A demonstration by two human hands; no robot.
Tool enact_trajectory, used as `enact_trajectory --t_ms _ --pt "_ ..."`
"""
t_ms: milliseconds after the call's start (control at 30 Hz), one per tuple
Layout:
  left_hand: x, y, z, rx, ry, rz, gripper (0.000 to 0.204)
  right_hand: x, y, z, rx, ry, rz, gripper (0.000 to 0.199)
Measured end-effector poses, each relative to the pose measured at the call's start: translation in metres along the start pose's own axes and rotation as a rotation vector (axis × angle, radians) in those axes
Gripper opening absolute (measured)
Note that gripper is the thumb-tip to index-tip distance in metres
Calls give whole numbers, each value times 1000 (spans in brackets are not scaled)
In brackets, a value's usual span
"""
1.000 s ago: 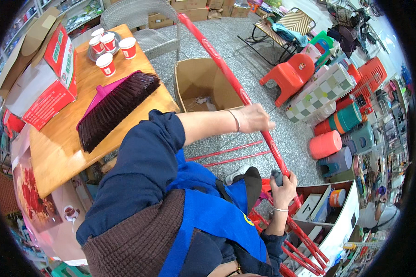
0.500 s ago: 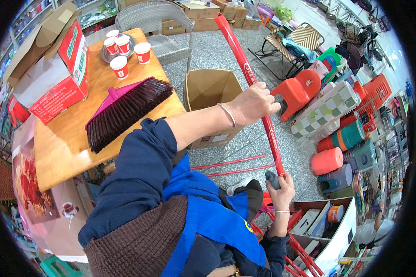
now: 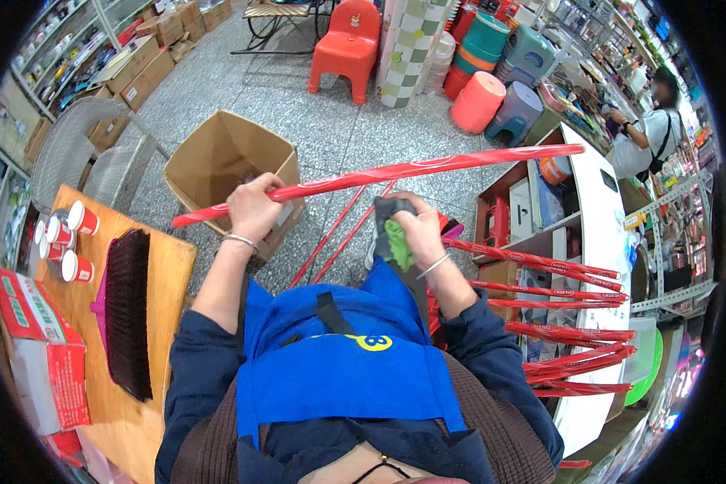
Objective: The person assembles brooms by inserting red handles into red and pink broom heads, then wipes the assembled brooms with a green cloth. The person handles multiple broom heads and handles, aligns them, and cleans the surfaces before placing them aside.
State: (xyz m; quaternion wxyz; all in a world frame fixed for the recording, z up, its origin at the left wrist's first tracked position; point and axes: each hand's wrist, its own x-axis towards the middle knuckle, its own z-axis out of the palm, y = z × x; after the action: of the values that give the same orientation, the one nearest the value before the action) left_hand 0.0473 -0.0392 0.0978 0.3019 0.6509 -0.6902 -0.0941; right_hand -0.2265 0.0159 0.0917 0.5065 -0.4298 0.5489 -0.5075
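Note:
My left hand is closed around a long red broom handle near its left end. The handle lies nearly level across the view, its right end reaching toward a white cabinet. Just below its middle, my right hand clutches a grey and green cloth; the cloth appears a little apart from the handle. A broom head with dark bristles and a purple back rests on the wooden table at my left.
The wooden table also bears several paper cups and a red-and-white carton. Ahead stands an open cardboard box. Several red handles lean by the white cabinet at right. A person stands farther off.
My view has turned right. The handle has swung from steep to nearly level. My right hand has left the handle's lower end and now holds the cloth below it.

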Motion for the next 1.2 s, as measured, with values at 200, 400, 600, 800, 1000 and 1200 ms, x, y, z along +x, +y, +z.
enact_trajectory --t_ms 200,400,600,800,1000,1200 --pt "-32 13 37 -39 -235 117 19 12 7 -31 -126 -159 36 26" --pt "-61 10 36 -15 -172 96 19 -9 -22 1 -151 -516 -133 58" --pt "-76 0 33 11 47 254 23 -13 -43 26 305 -249 -211 40" --pt "-87 -1 7 -177 80 304 34 6 -65 34 -102 106 -572 33" --pt "-112 -55 -99 -241 493 170 32 26 -104 9 -307 91 -701 26" --pt "-153 -150 -239 168 408 -338 34 43 -95 -10 -488 70 -748 26"
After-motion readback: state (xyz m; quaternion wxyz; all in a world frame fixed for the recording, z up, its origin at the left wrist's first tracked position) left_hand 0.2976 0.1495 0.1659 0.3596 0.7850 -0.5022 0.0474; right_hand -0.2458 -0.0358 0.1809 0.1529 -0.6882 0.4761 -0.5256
